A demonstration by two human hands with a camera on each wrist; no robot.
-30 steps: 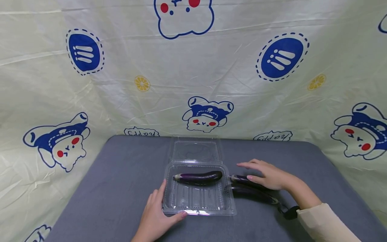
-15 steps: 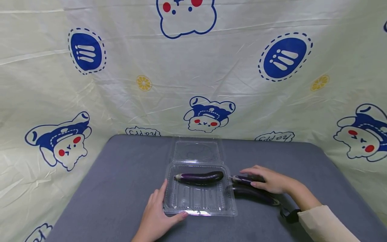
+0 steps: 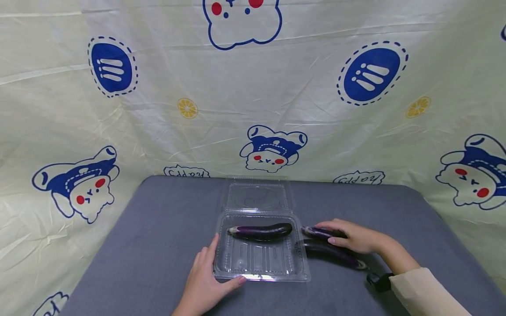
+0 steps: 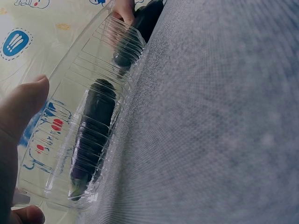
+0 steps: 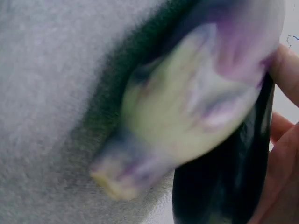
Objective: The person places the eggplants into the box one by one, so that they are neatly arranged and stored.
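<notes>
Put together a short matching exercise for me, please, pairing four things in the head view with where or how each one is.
Column one
1. Left hand
2. Table
3. Clear lid
4. Right hand

Column two
A. Folded open, on the far side of the clear tray
B. Gripping the farther eggplant of the two outside the tray
C. At the tray's near left corner
D. Grey

Right pairs: 1-C, 2-D, 3-A, 4-B

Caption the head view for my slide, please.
Left grip touching an open box with one eggplant inside, right grip on a second eggplant, a third alongside.
</notes>
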